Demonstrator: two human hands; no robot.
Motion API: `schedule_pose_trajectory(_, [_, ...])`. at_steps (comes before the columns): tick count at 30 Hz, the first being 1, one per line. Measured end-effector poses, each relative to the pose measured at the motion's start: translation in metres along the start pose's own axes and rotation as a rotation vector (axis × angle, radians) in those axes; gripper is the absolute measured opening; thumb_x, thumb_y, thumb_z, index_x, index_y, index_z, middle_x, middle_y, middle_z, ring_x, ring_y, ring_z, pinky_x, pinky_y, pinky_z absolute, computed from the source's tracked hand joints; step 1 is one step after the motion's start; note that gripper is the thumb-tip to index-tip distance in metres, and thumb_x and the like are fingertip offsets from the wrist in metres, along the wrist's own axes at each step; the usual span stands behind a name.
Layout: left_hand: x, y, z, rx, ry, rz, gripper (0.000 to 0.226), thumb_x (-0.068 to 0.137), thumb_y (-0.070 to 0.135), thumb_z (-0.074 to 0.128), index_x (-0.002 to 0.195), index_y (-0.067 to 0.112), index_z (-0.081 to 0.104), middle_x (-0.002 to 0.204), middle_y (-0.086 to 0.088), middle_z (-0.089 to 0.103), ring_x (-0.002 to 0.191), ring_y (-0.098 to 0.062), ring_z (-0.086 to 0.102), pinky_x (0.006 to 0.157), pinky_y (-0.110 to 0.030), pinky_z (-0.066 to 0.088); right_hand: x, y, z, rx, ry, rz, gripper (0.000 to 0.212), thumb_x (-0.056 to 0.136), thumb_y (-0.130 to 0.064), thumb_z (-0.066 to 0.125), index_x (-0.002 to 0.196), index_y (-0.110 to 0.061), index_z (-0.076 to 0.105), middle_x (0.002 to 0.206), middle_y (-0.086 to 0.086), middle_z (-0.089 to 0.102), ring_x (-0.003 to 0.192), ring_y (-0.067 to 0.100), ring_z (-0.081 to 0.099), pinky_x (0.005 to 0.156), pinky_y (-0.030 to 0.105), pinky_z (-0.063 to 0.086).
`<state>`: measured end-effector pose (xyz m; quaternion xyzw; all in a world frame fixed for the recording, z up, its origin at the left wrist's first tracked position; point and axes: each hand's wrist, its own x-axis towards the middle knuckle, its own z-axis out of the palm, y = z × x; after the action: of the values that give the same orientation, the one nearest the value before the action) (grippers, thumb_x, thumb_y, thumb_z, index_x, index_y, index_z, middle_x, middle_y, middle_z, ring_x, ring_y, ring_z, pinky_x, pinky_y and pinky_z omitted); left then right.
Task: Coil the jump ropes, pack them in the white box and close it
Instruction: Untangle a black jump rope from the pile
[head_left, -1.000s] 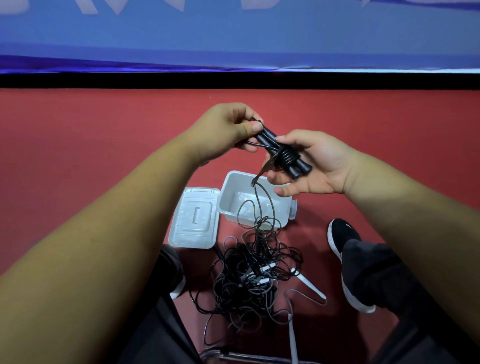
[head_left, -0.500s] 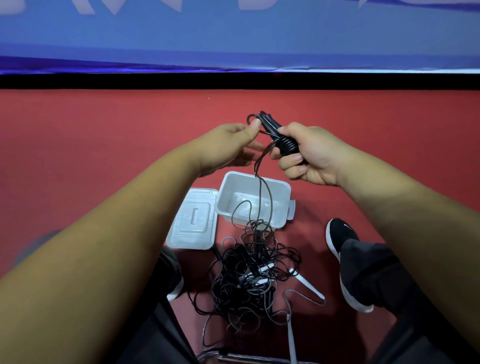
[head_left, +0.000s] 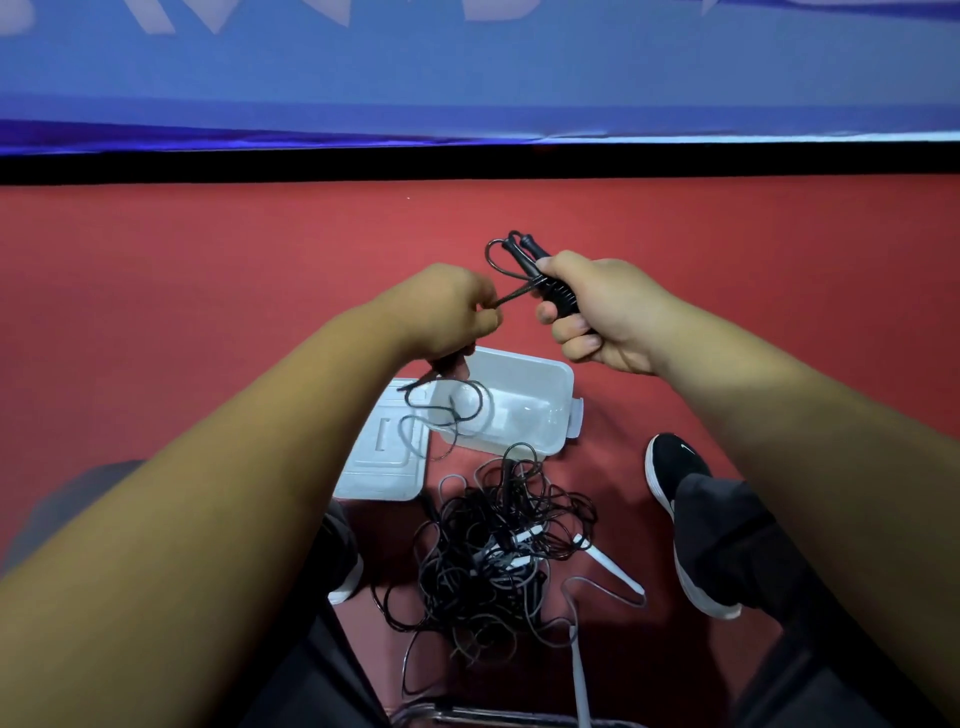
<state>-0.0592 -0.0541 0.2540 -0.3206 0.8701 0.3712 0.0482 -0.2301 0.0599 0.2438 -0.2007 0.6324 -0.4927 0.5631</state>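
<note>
Floor (head_left: 208, 270): red and matte, across the middle of the view.
Black strip (head_left: 311, 165): straight along the floor's far edge.
Blue banner (head_left: 519, 78): above the strip, pale shapes at its top.
Sneaker (head_left: 675, 467): black with a white sole, flat on the floor at right.
Trousers (head_left: 727, 530): dark, covering the sneaker's heel.

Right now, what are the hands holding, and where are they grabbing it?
The right hand grips the black jump rope handles around their middle. The left hand pinches the rope's cord just beside them.

Left grip (head_left: 447, 312) and right grip (head_left: 605, 312) clenched, raised close together.
</note>
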Motion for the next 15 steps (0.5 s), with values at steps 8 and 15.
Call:
schedule_pose_trajectory(8, [0.003, -0.007, -0.014, -0.602, 0.019, 0.063, 0.017, 0.098, 0.017, 0.071, 0.105, 0.002, 0.074, 0.091, -0.017, 0.075, 0.087, -0.026, 0.073, 0.098, -0.05, 0.058, 0.004, -0.005, -0.004, 0.193, 0.04, 0.008, 0.019, 0.103, -0.034, 0.053, 0.097, -0.016, 0.049, 0.07, 0.0, 0.051, 0.048, 0.009, 0.022, 0.04, 0.022, 0.016])
schedule_pose_trajectory(15, [0.0, -0.017, -0.025, -0.474, -0.153, 0.147, 0.028, 0.103, 0.003, 0.06, 0.125, 0.015, 0.074, 0.092, -0.004, 0.072, 0.084, -0.014, 0.064, 0.087, -0.026, 0.057, 0.002, -0.012, -0.009, 0.26, -0.015, 0.004, 0.023, 0.103, -0.04, 0.058, 0.094, -0.021, 0.048, 0.07, -0.002, 0.05, 0.048, 0.007, 0.021, 0.038, 0.02, 0.015])
